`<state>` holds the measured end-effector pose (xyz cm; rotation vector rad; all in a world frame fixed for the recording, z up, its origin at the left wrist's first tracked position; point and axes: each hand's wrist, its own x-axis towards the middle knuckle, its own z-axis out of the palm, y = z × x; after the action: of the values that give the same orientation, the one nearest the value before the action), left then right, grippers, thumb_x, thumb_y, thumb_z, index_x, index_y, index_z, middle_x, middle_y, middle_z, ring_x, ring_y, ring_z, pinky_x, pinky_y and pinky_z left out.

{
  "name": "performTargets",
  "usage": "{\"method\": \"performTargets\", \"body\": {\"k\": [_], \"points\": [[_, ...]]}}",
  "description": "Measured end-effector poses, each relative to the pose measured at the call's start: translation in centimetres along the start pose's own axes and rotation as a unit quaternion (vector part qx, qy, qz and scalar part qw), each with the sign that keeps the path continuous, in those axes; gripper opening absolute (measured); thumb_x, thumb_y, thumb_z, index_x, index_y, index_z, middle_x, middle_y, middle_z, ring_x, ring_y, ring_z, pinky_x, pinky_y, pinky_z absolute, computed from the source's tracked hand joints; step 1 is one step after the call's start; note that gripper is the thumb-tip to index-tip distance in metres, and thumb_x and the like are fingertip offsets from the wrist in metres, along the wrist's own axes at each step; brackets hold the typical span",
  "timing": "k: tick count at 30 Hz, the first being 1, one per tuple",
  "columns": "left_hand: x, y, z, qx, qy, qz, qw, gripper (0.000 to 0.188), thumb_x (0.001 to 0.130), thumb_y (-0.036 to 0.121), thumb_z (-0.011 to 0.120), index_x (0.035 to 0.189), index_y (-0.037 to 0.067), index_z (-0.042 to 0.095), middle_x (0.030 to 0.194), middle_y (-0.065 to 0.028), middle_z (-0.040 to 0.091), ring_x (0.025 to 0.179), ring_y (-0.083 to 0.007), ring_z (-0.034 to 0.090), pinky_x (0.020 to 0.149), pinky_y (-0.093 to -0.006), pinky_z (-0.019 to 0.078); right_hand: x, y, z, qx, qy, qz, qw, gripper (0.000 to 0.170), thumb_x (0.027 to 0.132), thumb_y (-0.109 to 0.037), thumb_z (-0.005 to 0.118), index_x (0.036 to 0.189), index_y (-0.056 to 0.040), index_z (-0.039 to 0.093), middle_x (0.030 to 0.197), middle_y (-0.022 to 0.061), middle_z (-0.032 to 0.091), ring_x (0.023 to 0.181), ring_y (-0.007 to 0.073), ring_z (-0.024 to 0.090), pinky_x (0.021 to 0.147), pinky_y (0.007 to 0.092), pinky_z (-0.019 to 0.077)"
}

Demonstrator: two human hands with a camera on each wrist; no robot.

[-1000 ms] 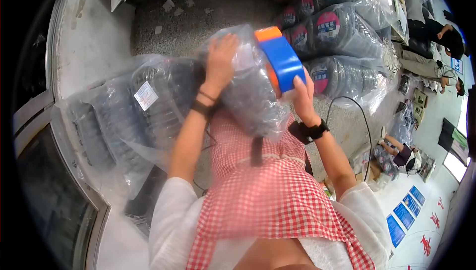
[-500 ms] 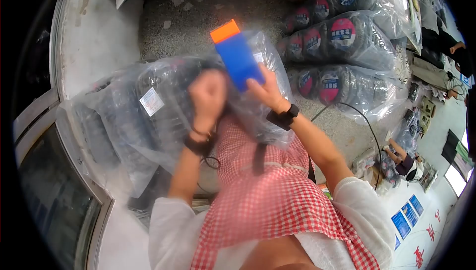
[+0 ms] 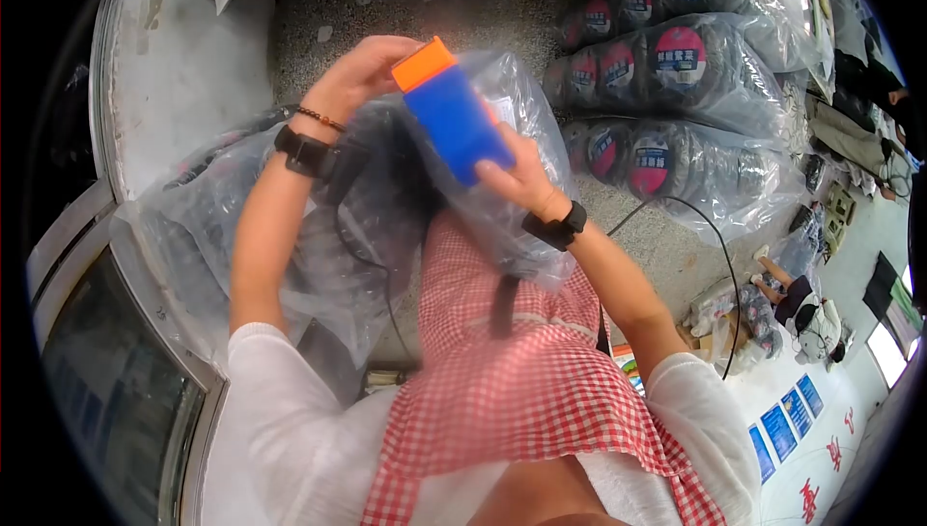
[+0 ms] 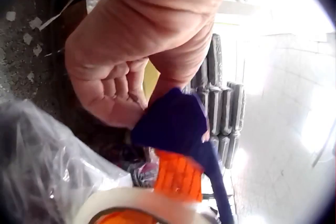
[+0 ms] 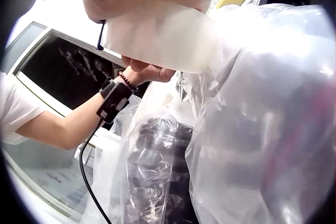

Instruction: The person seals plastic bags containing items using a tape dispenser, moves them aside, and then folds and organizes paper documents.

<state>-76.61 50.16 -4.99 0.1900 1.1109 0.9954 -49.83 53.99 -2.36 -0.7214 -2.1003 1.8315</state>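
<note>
A blue and orange tape dispenser is held over a filled clear plastic bag in front of the apron. My right hand grips its near end, thumb on the blue side. My left hand is at the orange front end. In the left wrist view its fingers are curled, and thumb and fingertips pinch the blue tip. A wide whitish tape roll sits in the dispenser; the right wrist view shows the roll's broad face beneath the right hand. The bag's contents look dark and blurred through the plastic.
Bagged stacks of dark round packs with pink and blue labels lie on the floor at right. More clear-bagged packs stand at left beside a window frame. A black cable loops by the right arm. People are in the background.
The dispenser swung left and up over the bag with my right hand. My left hand left the bag, drew back leftward, then came up to the dispenser's orange end.
</note>
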Motion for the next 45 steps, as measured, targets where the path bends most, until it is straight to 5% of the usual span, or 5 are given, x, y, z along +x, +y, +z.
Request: {"method": "performTargets", "body": {"k": [8,24,30,42,45], "points": [[8.7,-4.5,-5.0,0.244,0.206,0.112,0.941,0.019,0.081,0.019,0.067,0.089,0.002,0.069,0.078,-0.0061,0.068,0.072,-0.0120,0.062,0.067,-0.0263,0.0493,-2.3,-3.9,-0.1,0.015,0.084,0.134,0.987,0.033,0.086,-0.022,0.062,0.106,0.0032,0.055,0.080,0.0144,0.065,0.069,0.0153,0.063,0.061,0.0283,0.0483],[10.4,-5.6,4.3,0.512,0.025,0.058,0.857,0.092,0.080,0.076,0.036,0.144,0.011,0.028,0.145,-0.0178,0.033,0.134,-0.0341,0.030,0.109,-0.0402,0.0255,-14.1,-3.1,-4.6,-0.023,0.065,0.150,0.986,0.035,0.088,-0.020,0.058,0.114,0.0025,0.054,0.088,0.0116,0.064,0.080,0.0177,0.062,0.070,0.0308,0.0477],[4.2,-2.8,6.5,0.445,0.414,0.465,0.643,0.023,0.087,0.025,0.052,0.082,0.005,0.061,0.075,-0.0131,0.062,0.073,-0.0346,0.060,0.063,-0.0433,0.0471,-6.4,-0.2,-5.6,-0.027,0.082,0.119,0.989,0.035,0.090,-0.030,0.058,0.103,0.0022,0.055,0.082,0.0095,0.064,0.069,0.0156,0.063,0.063,0.0283,0.0501],[-10.0,-20.5,26.2,0.293,-0.398,0.352,0.795,0.033,0.080,0.016,0.053,0.111,0.006,0.060,0.103,-0.0163,0.062,0.099,-0.0300,0.057,0.088,-0.0390,0.0446,1.5,-1.6,-3.4,0.109,-0.068,0.120,0.984,0.036,0.092,-0.037,0.054,0.095,-0.0013,0.054,0.071,0.0084,0.064,0.057,0.0147,0.063,0.052,0.0270,0.0497],[-12.9,-18.2,24.4,0.452,-0.242,0.360,0.780,0.032,0.075,0.012,0.058,0.106,0.006,0.061,0.098,-0.0167,0.062,0.096,-0.0289,0.058,0.084,-0.0392,0.0462,1.3,-2.4,-3.1,0.068,-0.091,0.128,0.985,0.039,0.091,-0.038,0.054,0.098,0.0001,0.056,0.074,0.0086,0.064,0.058,0.0145,0.063,0.054,0.0276,0.0501]]}}
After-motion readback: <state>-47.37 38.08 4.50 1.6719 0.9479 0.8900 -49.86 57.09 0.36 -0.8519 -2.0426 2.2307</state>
